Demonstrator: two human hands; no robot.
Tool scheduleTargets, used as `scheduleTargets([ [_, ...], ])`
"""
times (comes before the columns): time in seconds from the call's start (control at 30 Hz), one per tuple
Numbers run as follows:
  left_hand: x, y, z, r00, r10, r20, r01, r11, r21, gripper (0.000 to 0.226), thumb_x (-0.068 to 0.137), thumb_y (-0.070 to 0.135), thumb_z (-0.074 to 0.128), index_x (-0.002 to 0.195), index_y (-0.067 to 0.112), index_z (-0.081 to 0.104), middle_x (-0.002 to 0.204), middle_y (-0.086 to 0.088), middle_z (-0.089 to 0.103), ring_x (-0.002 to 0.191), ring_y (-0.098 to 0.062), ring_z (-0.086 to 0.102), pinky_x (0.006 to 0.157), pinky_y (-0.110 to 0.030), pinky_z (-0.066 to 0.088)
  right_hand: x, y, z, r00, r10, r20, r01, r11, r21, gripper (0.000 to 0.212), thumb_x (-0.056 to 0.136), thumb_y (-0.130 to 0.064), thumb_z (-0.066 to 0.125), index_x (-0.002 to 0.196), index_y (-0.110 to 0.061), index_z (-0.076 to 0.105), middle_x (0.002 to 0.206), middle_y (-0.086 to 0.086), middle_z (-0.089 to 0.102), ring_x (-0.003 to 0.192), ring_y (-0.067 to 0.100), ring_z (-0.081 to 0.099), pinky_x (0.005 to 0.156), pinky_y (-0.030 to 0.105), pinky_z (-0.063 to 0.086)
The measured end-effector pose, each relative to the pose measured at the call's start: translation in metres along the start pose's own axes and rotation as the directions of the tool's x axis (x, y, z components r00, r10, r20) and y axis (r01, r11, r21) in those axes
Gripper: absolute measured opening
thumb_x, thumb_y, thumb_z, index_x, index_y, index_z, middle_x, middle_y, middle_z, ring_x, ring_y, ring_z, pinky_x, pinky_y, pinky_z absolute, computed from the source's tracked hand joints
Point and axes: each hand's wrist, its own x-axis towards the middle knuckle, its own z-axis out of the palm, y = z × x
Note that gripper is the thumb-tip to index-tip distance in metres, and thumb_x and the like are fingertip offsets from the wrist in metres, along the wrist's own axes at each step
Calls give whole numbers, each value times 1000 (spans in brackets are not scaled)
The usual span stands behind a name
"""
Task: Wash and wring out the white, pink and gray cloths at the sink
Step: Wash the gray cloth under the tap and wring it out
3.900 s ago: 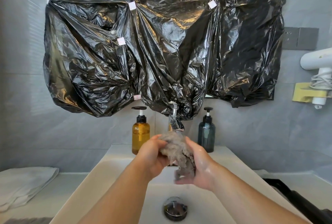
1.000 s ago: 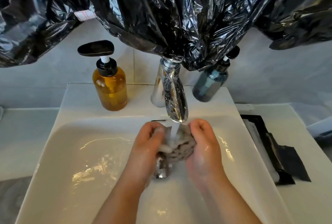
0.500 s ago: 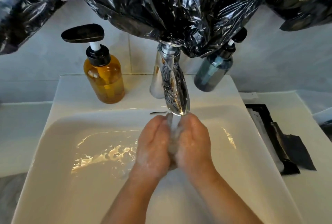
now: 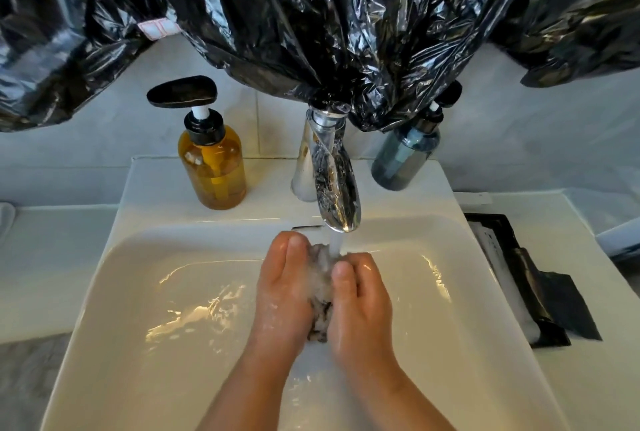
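Gray cloth (image 4: 320, 288): wet, bunched into a wad; held above the basin of the sink (image 4: 173, 326), directly beneath the faucet (image 4: 332, 185); only a narrow strip shows between the two hands.
Left hand (image 4: 282, 295): fingers curled round the left side of the wad, gripping it; skin wet.
Right hand (image 4: 360, 299): fingers curled round the right side of the wad, gripping it; thumb laid on the cloth; set just beside the left hand, the cloth squeezed between them.
Water stream (image 4: 335, 243): runs from the spout onto the top of the cloth.
Sink: white, rectangular; bottom wet, with bright glints left of the hands.
Faucet: chrome; stands at the middle of the rear ledge, spout reaching forward over the basin.
Amber pump bottle (image 4: 213, 160): upright on the rear ledge, left of the faucet; black pump head.
Blue-gray pump bottle (image 4: 403, 157): on the rear ledge, right of the faucet; top partly hidden.
Black plastic sheeting (image 4: 311, 15): crinkled; hangs across the wall, its lowest fold meeting the faucet top; white label (image 4: 157, 29) at upper left.
Counter (image 4: 52, 257): pale, either side of the sink.
Flat black object (image 4: 540, 292): on the right counter beside the sink; kind cannot be told.
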Motion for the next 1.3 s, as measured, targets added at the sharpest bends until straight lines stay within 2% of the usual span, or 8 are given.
scheduleTargets([
  [0.17, 3, 1, 1, 977, 76, 198, -99, 989, 107, 14, 89, 16, 58, 80, 12, 47, 69, -1, 52, 59, -7, 41, 57, -14, 40, 26, -8, 7, 974, 216, -69, -212, 976, 51, 36, 98, -15, 54, 64, -9, 47, 57, -11, 49, 54, 3, 43, 54, 20, 38],
  [0.4, -8, -3, -10, 959, -245, 143, 254, 966, -52, 23, 99, 28, 58, 87, 11, 48, 65, 3, 58, 61, -12, 58, 52, -22, 47, 32, -20, -5, 773, 620, 134, -632, 773, 66, 39, 92, -45, 48, 92, -13, 70, 94, 20, 73, 85, 34, 72, 84, 50, 60],
  [0.53, -11, 8, -34, 933, -334, 131, 345, 936, -70, 35, 69, 23, 70, 97, 9, 53, 84, -12, 62, 80, -24, 63, 68, -37, 53, 28, -78, -40, 976, 130, 177, -22, 861, -508, 22, 102, -36, 48, 112, -26, 65, 118, -9, 63, 116, 14, 59, 97, 26, 47],
  [0.67, -20, 34, -39, 945, -297, 141, 288, 954, 83, 23, 84, -7, 68, 91, 10, 55, 72, -1, 58, 68, -14, 58, 58, -23, 47, 55, -137, -32, 867, -319, 383, 493, 659, -568, 56, 105, -36, 35, 156, -14, 32, 158, -11, 26, 151, 9, 17, 124, 25, 14],
  [0.83, -40, 79, -48, 948, -279, 155, 286, 958, -25, 27, 81, -11, 66, 98, 9, 61, 83, -8, 68, 80, -22, 65, 65, -30, 50, 59, -143, -22, 794, -206, 571, 587, 500, -637, 53, 106, -33, 29, 146, -1, 46, 156, 18, 40, 147, 37, 33, 121, 43, 23],
  [0.93, -49, 101, -54, 947, -283, 153, 301, 947, -109, 28, 77, -4, 67, 99, 12, 62, 86, -8, 73, 81, -26, 69, 67, -35, 51, 37, -156, -43, 815, -147, 561, 502, 662, -556, 39, 105, -15, 44, 143, -7, 54, 153, 9, 47, 144, 20, 38, 115, 16, 21],
  [1.13, -82, 156, -46, 968, -146, 202, 198, 943, -268, 35, 81, -17, 56, 101, 12, 55, 92, -19, 72, 79, -30, 70, 65, -38, 59, -20, -175, -73, 805, 30, 592, 287, 854, -434, 25, 96, -25, 61, 119, -21, 69, 110, -5, 69, 101, 12, 62, 88, 28, 51],
  [1.3, -106, 198, -41, 964, -38, 261, -62, 929, 365, 56, 64, 8, 83, 110, 26, 56, 110, -9, 68, 84, -13, 70, 74, -26, 56, -9, -225, -106, 795, 30, 606, 198, 931, -305, 21, 88, -8, 68, 90, -25, 54, 78, -1, 53, 66, 14, 49, 58, 26, 38],
])
